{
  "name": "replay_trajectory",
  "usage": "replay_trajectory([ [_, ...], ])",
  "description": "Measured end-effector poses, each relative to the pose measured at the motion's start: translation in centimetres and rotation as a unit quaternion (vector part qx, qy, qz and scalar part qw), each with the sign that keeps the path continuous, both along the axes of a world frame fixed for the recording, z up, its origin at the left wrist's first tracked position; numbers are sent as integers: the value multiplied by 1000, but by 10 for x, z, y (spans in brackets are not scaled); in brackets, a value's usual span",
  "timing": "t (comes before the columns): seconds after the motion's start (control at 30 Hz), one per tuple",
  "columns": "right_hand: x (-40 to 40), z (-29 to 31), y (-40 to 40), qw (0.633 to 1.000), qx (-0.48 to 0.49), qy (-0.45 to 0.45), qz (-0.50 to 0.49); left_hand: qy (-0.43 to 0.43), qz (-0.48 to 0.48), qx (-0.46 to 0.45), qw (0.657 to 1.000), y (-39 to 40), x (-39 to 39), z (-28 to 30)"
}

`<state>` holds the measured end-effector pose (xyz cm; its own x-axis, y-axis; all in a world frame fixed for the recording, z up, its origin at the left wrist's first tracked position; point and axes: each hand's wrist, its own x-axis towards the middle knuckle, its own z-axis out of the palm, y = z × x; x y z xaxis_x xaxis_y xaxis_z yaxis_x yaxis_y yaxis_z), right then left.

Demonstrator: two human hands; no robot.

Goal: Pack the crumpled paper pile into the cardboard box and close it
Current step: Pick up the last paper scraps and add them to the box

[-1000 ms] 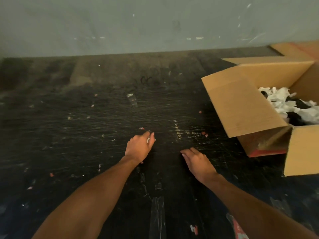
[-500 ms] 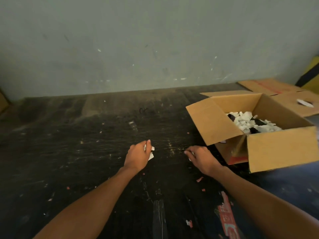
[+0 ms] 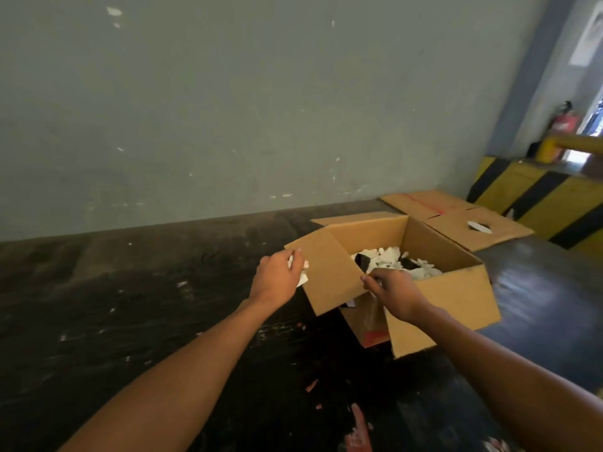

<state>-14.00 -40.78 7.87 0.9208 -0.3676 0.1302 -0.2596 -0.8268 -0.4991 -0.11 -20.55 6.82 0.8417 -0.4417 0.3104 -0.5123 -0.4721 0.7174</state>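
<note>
now both hands (image 3: pixel 275 282) (image 3: pixel 396 293) carry paper scraps (image 3: pixel 301 275) at the open cardboard box (image 3: pixel 456 291).

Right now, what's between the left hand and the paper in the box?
In the head view, the box's raised left flap stands between the left hand and the paper.
</note>
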Motion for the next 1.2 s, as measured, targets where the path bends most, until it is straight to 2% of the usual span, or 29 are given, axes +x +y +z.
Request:
replay_trajectory([
  [0.23, 11, 8, -135, 997, -66, -39, -20, 14, 6, -72, 997, -148, -12, 28],
  [0.37, 36, 10, -213, 999, -28, -22, -27, 71, 42, -102, 991, -237, -2, 23],
  [0.47, 59, 9, -262, 998, 49, -22, -36, 101, 75, -80, 989, -289, 9, 13],
  [0.6, 102, -1, -312, 997, 75, -1, -14, 150, 116, -59, 980, -337, 28, -8],
  [0.7, 129, -12, -336, 995, 94, 19, 1, 178, 149, -62, 971, -365, 37, -15],
  [0.87, 157, -25, -348, 985, 170, 24, 23, 308, 168, -48, 935, -393, 52, -30],
  [1.0, 174, -39, -348, 986, 133, 102, -7, 340, 128, -75, 929, -398, 81, -69],
  [1.2, 182, -56, -355, 979, 135, 133, 74, 363, 40, -62, 929, -387, 66, -51],
])
